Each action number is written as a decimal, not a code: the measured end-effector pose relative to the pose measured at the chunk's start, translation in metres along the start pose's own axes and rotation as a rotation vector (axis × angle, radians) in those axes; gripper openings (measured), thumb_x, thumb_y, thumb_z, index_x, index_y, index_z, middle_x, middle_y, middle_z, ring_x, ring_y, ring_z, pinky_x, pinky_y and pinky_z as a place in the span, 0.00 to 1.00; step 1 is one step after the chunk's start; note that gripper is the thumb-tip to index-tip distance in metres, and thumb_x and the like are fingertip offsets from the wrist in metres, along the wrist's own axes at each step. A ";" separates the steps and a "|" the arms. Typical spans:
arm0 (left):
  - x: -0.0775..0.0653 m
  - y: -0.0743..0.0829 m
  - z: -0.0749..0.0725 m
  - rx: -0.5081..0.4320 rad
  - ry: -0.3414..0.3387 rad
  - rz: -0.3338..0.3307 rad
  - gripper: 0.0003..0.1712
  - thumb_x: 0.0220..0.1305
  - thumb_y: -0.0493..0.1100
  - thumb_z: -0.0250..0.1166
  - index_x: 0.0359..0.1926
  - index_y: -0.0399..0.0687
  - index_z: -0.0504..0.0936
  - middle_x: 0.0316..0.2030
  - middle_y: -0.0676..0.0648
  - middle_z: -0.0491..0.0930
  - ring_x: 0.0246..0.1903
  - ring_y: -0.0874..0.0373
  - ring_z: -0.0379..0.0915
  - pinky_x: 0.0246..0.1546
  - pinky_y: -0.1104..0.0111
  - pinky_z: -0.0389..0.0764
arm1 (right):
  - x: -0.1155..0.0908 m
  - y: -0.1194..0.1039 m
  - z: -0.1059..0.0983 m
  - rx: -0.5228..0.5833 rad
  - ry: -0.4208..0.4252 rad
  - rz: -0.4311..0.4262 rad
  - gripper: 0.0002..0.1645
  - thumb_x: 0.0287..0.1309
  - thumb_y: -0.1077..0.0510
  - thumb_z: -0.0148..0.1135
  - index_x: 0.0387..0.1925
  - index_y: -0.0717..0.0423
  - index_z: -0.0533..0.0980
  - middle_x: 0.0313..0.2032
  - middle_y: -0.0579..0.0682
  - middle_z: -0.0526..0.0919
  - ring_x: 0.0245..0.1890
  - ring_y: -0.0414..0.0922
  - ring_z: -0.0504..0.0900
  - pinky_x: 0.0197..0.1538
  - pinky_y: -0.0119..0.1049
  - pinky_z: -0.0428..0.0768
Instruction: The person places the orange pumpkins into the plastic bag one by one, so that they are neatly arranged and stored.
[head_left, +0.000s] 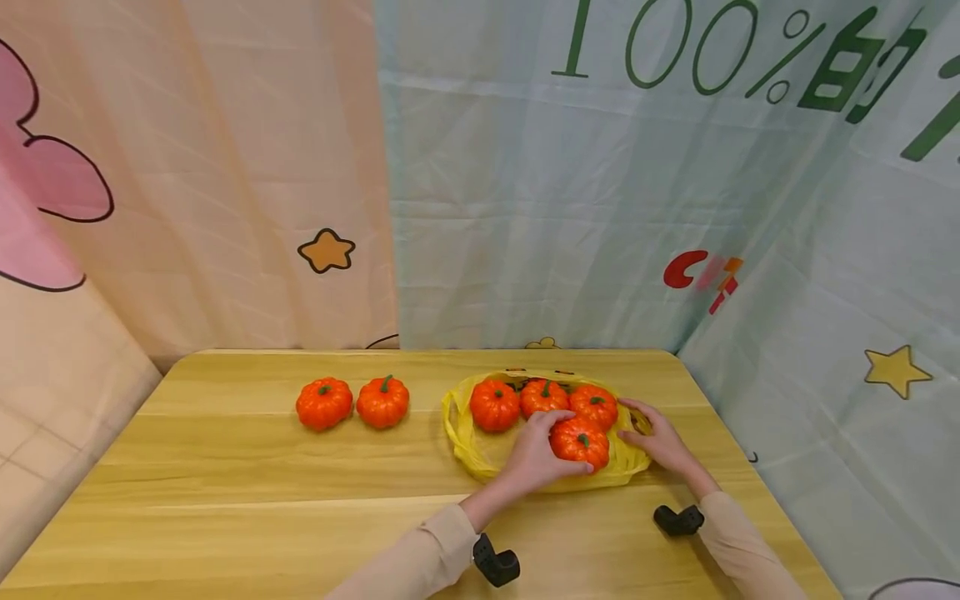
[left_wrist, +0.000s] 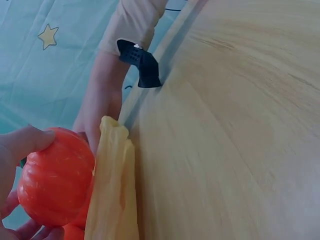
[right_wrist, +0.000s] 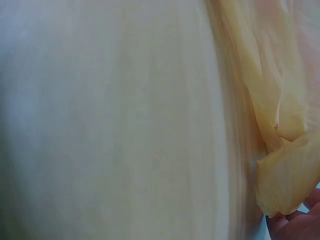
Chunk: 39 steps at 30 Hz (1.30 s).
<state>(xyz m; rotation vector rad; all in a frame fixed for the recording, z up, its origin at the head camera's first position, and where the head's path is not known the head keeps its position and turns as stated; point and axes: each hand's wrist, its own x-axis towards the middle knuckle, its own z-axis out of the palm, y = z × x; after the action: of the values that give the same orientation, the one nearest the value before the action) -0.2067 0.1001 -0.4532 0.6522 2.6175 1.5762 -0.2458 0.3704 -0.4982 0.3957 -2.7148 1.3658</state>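
Note:
A small orange-red pumpkin (head_left: pixel 580 444) with a green stem is gripped by my left hand (head_left: pixel 534 454), thumb at its near side and fingers over its far side. It sits over the right part of an open yellow plastic bag (head_left: pixel 467 442). Three more pumpkins, one of them a pumpkin at the left (head_left: pixel 494 406), lie inside the bag. My right hand (head_left: pixel 662 440) holds the bag's right rim between thumb and fingers. From the left wrist, the gripped pumpkin (left_wrist: pixel 57 180) appears close beside the bag's side (left_wrist: pixel 115 185). The right wrist view shows fingertips (right_wrist: pixel 295 227) at the bag's crumpled edge.
Two more pumpkins stand on the wooden table (head_left: pixel 247 483) left of the bag: a left one (head_left: pixel 324 404) and a right one (head_left: pixel 383 402). Printed curtains (head_left: pixel 510 208) hang behind the table and along its right side. Each wrist carries a black device (head_left: pixel 497 562).

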 end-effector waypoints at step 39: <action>0.012 -0.002 0.056 0.015 0.029 0.047 0.40 0.42 0.46 0.79 0.60 0.49 0.74 0.51 0.48 0.71 0.53 0.55 0.69 0.57 0.65 0.74 | 0.002 -0.006 0.000 0.005 -0.018 -0.019 0.33 0.55 0.76 0.55 0.64 0.73 0.62 0.64 0.73 0.64 0.66 0.68 0.60 0.63 0.60 0.63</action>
<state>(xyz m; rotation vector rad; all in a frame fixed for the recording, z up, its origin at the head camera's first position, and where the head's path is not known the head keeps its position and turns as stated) -0.2056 0.1506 -0.4798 0.7028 2.6564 1.5920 -0.2458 0.3671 -0.4933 0.4349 -2.7158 1.3710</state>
